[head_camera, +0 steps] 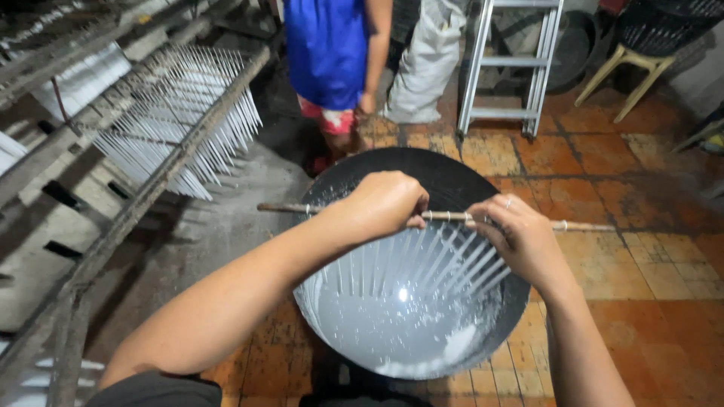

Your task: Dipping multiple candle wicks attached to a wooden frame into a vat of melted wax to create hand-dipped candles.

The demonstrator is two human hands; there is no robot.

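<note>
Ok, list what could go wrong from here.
1. Both hands, left hand and right hand, hold the stick near its middle; it may tip and dip the candles unevenly in the wax.
2. Wax might drip over the basin rim onto the tiles.
3. A person stands close behind the basin and could be splashed.

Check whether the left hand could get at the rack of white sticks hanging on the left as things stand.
Probably not without letting go: the left hand is closed on the wooden rod over the basin, and the rack of white sticks hangs well off to the left, with open floor between.
</note>
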